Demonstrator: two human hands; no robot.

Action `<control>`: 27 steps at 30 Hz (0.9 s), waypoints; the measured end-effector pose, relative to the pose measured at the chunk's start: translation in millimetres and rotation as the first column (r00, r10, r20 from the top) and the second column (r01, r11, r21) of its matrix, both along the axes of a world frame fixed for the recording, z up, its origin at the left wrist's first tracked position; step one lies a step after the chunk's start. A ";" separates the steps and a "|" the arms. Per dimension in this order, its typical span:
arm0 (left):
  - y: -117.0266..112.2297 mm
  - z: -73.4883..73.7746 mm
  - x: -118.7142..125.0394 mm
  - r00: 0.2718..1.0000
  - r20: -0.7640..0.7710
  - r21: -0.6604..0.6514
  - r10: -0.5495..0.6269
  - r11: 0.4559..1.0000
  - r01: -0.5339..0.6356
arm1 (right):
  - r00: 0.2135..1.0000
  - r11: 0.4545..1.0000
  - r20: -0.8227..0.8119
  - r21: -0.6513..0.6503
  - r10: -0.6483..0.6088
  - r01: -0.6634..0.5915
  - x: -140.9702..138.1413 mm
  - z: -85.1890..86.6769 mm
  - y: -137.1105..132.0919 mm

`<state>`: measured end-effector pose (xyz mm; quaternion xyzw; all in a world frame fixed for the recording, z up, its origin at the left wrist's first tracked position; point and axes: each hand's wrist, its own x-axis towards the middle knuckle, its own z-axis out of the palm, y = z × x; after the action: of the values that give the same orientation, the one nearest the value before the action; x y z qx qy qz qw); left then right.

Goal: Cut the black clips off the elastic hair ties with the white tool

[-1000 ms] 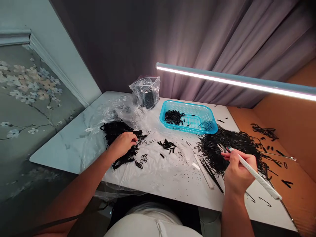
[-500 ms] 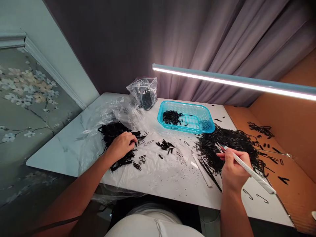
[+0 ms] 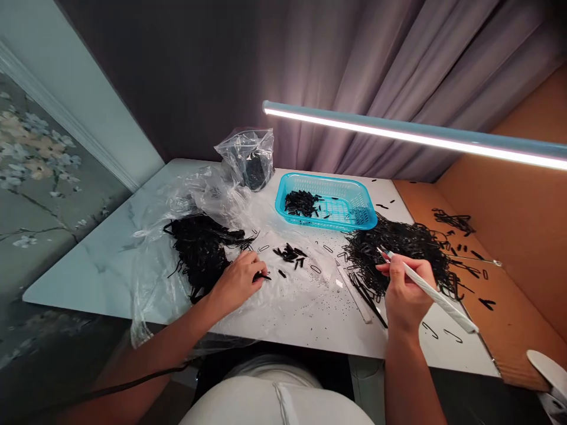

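Note:
My left hand [image 3: 239, 278] is closed in a pinch, with the end of a small black strip [image 3: 267, 277] poking out past the fingertips. It sits at the right edge of a tangled black heap [image 3: 199, 248] lying on clear plastic. A white pen-shaped tool [image 3: 443, 299] with a thin pointed tip is in my right hand [image 3: 410, 289], its fingers wrapped round the shaft. That tip is over a large pile of black wire loops [image 3: 403, 239]. Between the hands lies a small group of short black pieces [image 3: 290, 254]. What the left palm covers is hidden.
Behind the pieces stands a blue basket [image 3: 328, 225] with short black pieces inside. A zip bag [image 3: 254, 168] of dark material is at the back. A lamp bar [image 3: 398, 131] spans above the table. Cardboard [image 3: 496, 301] lies at right, beside a thin white stick [image 3: 357, 295].
My left hand has moved right and nearer to me, off the black heap, and a black strip now shows at its fingertips. The right hand keeps its tool at the wire pile. The view has shifted slightly.

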<state>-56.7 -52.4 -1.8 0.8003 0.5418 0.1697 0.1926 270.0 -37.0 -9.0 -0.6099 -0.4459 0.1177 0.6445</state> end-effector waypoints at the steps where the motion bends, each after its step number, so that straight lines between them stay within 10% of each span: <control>1: 0.0 -1.8 -0.8 1.000 -0.012 0.013 0.007 1.000 -0.007 | 1.000 1.000 -0.005 0.013 0.007 -0.007 -3.0 4.1 -2.6; 8: 2.0 11.6 -4.6 0.971 0.213 -0.209 0.109 0.976 -0.064 | 0.912 0.947 -0.259 0.059 0.319 -0.315 -47.3 22.7 -26.9; 12: 1.6 16.9 4.3 0.888 0.377 -0.410 0.262 0.907 -0.094 | 0.631 0.736 -0.484 0.041 0.606 -0.676 -80.4 19.6 -37.5; 17: 1.1 20.2 10.7 0.897 0.382 -0.277 0.223 0.954 -0.119 | 0.436 0.538 -0.613 -0.021 0.659 -0.843 -107.4 17.3 -36.8; 22: -1.4 24.7 13.3 0.921 0.365 -0.099 0.138 0.989 -0.109 | 0.412 0.511 -0.642 -0.036 0.647 -0.859 -118.1 14.2 -31.9; 27: -2.5 21.2 17.8 0.766 0.580 -0.293 0.277 0.948 -0.121 | 0.384 0.538 -0.680 0.018 0.624 -0.843 -121.4 12.8 -32.8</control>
<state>-39.0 -55.0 19.3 0.6098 0.5484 0.3736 0.4334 148.5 -69.8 3.8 -0.3664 -0.4090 0.6588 0.5143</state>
